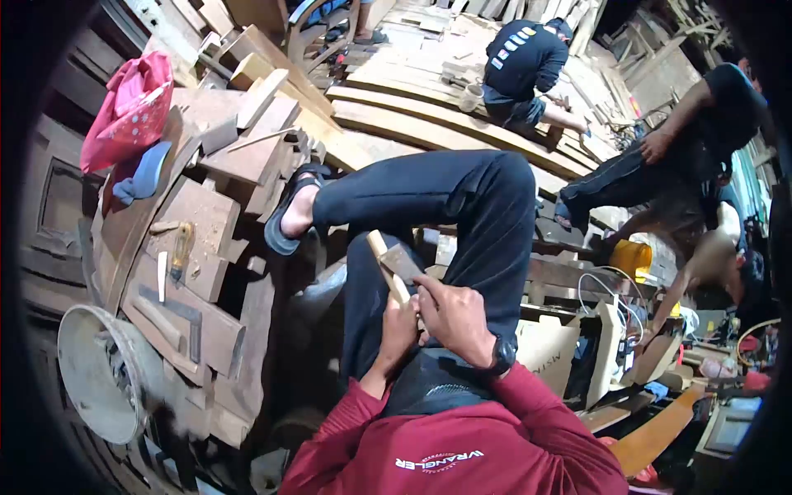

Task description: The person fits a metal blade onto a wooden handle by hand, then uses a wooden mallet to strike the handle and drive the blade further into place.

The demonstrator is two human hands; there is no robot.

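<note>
My left hand [399, 332] is closed round the lower part of a pale wooden stick [378, 244] above my lap. Against the stick's side lies a flat, wide metal blade [401, 262]. My right hand [455, 318], with a black watch on its wrist, is closed at the blade's lower end; its index finger reaches along the blade. The blade's grip is hidden in the fingers. Both hands are close together, between my bent legs.
On the left, a wooden bench [194, 206] bears a screwdriver-like tool [181, 250] and a metal square [195, 318], beside a bucket [99, 375]. A person [524, 70] crouches ahead; others are at the right, near a yellow container [632, 260].
</note>
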